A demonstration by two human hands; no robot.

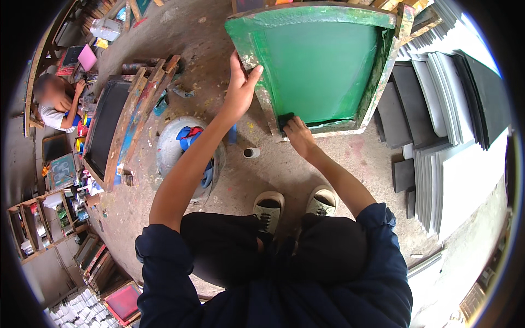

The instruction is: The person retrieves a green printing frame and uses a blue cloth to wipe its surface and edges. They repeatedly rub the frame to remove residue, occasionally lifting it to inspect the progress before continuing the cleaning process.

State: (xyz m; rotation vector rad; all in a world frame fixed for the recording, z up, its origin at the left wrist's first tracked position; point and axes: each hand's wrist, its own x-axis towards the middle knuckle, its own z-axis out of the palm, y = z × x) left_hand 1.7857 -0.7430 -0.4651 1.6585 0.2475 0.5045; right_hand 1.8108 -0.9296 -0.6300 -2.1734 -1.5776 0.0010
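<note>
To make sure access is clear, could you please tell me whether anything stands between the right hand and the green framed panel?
Only a dark wad, perhaps cloth, in the right hand at the lower-left corner of the green framed panel. Nothing else visible stands between them. The left hand grips the panel's left side.

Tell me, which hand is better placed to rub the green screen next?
Probably the right hand: it holds a dark wad low on the green screen, while the left hand holds the frame by its side.

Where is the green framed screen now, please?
The green framed screen is at the head view's top, right of centre, left of the stacked sheets.
</note>
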